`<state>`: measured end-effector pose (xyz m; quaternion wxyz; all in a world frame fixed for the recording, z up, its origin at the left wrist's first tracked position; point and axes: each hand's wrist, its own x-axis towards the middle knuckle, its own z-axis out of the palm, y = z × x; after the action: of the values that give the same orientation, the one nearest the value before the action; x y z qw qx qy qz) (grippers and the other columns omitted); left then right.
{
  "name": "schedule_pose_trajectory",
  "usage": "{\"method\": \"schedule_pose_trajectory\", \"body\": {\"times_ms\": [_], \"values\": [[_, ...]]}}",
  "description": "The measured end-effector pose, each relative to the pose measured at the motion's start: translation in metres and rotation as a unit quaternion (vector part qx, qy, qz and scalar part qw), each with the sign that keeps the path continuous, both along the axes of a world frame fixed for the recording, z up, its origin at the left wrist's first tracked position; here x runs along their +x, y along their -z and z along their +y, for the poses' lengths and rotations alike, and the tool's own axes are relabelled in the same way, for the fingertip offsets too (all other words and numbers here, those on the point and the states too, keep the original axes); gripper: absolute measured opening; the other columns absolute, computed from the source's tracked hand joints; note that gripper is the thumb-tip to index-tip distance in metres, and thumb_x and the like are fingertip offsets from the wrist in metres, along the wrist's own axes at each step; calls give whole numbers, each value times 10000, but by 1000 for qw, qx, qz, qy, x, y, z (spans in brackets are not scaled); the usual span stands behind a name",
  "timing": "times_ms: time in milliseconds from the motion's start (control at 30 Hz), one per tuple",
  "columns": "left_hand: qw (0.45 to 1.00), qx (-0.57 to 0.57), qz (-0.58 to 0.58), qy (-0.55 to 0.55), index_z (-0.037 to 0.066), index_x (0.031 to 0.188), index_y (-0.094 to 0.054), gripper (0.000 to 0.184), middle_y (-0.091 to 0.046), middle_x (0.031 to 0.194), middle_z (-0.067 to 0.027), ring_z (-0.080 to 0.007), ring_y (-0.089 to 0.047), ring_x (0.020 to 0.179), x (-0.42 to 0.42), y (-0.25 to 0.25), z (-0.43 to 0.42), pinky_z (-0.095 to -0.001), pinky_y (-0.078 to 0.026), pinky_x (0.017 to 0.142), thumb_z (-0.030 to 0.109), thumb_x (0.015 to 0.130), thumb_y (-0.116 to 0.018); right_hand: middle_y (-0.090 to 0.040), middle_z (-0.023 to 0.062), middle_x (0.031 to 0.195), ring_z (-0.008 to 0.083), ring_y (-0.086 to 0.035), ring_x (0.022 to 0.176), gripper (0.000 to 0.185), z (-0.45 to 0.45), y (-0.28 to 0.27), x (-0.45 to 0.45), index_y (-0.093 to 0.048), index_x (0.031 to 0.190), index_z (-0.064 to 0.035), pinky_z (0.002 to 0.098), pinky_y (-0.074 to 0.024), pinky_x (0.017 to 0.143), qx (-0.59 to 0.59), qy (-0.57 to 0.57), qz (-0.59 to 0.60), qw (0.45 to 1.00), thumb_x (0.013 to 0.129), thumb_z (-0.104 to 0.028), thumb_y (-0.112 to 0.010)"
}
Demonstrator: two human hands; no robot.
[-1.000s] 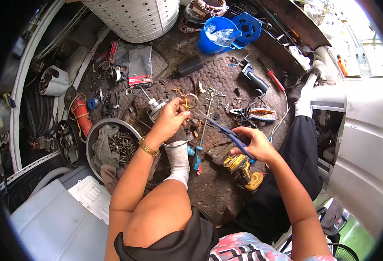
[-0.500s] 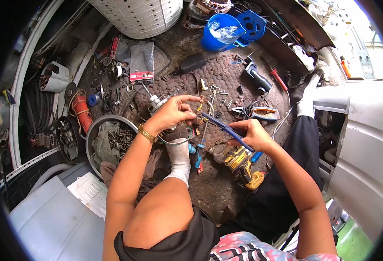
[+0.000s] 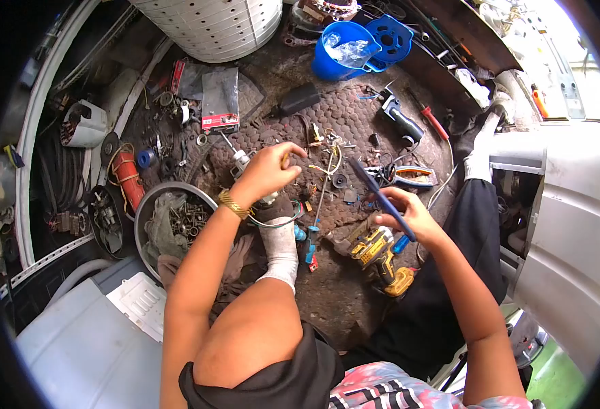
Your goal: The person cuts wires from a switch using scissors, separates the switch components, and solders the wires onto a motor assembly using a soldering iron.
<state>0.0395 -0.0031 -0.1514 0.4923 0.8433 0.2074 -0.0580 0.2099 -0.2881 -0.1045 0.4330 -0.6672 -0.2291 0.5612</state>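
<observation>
Compared with half a second ago, the long dark-blue tool (image 3: 376, 191) has drawn away from the left hand (image 3: 266, 176), its tip now tilted up and well apart from those fingers. Bent pale-yellow wire (image 3: 324, 170), which was by the left fingertips, now shows clear of them over the cobble-patterned floor (image 3: 356, 112), between both hands. Right thumb and fingers are clamped on the tool's near end, the right hand (image 3: 405, 215) being just above a yellow cordless drill (image 3: 373, 255). Left thumb and forefinger tips stand apart; a small yellow piece (image 3: 285, 160) shows between the fingers, but I cannot tell whether they pinch it. Near the left wrist are a grey metal part with a shaft (image 3: 241, 163) and a round metal bowl (image 3: 148, 201) holding bolts. Pliers (image 3: 412, 178) lie beyond the right hand.
</observation>
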Motion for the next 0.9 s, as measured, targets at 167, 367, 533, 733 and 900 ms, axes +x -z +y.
{"method": "schedule_pose_trajectory", "body": {"times_ms": [167, 367, 533, 733, 900], "values": [[906, 352, -93, 215, 184, 881, -707, 101, -574, 935, -48, -215, -658, 784, 23, 34, -35, -356, -560, 680, 132, 818, -649, -560, -20, 770, 69, -547, 655, 524, -27, -25, -21, -545, 1277, -22, 222, -469, 589, -71, 123, 14, 990, 825, -112, -793], [871, 350, -139, 317, 153, 799, -703, 91, -565, 1025, -38, -226, -640, 880, 35, 75, -66, -325, -575, 691, 188, 797, -619, -696, 121, 966, 163, -656, 798, 537, -52, -6, -34, -635, 1194, -13, 311, -527, 756, -228, 3, -245, 942, 704, -117, -827], [950, 201, -148, 186, 148, 873, -721, 65, -647, 908, -32, -238, -659, 854, 42, 56, -53, -380, -540, 696, 178, 819, -701, -678, 210, 1035, 373, -641, 1002, 440, -66, 22, -38, -646, 1160, -5, 444, -501, 901, -132, -63, -391, 909, 763, -160, -757], [971, -154, -147, -109, 32, 1084, -728, 195, -573, 674, 45, -29, -511, 640, 50, 15, -44, -224, -437, 587, 145, 1000, -595, -680, 197, 964, 361, -658, 946, 260, -62, 28, -54, -668, 1062, -54, 468, -533, 817, -186, -151, -438, 867, 818, -140, -696], [983, -100, -98, -115, 35, 1127, -723, 217, -560, 666, 54, -32, -474, 619, 35, -15, -48, -230, -412, 573, 137, 1000, -579, -656, 110, 871, 339, -628, 860, 158, -41, 39, -4, -651, 918, -100, 459, -532, 731, -43, 8, -598, 800, 774, -36, -639]]}}
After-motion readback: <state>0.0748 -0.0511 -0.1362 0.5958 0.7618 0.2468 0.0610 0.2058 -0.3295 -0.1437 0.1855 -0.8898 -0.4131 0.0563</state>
